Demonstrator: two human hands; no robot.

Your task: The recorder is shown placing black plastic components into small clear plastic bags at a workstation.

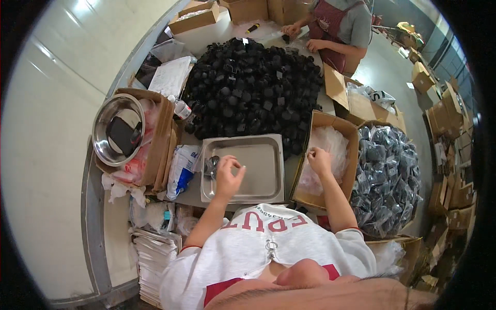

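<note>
My left hand (230,177) is over the left part of a shallow metal tray (258,192), its fingers curved and apart. Beside its fingertips lies a small dark item in clear plastic (211,166); whether they touch it cannot be told. Over an open cardboard box (353,155) of clear plastic bags (333,147), my right hand (320,161) has its fingers pinched together. Anything between those fingertips is too small to make out. Beyond the tray rises a large heap of small black parts (243,98).
To the right stands a box heaped with bagged dark items (387,181). At left, a round steel bowl (101,137) holding a black object sits on a carton, near a blue-and-white bag (182,173). Across the table another person (336,36) works with both hands.
</note>
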